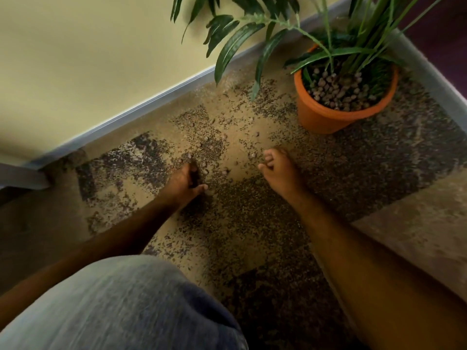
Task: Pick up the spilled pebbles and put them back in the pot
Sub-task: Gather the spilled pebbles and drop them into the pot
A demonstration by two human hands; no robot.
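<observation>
Both hands are down on the carpet (252,223) past my knee (121,306). My left hand (185,181) has its fingers curled down onto a small cluster of pebbles (206,171), thumb reaching toward them, so I read it as pinching or raking some up, though I cannot tell how many it actually holds. My right hand (279,169) is loosely cupped with fingers bent, just beside a lone pebble; whether anything sits inside it is hidden from me. More pebbles lie scattered on the tan patch between the hands and farther out toward the wall (75,59), and they blend with the dark flecks in the carpet. To do this well I would gather by feel as much as by sight, sweeping the nearby ones into a pile and scooping them into a cupped palm before carrying, not going one at a time. Beyond, to the right, the orange pot (326,120) stands upright, its top already covered in pebbles under the plant (252,36); I would tip loads in low, under the leaves, so nothing bounces out.
</observation>
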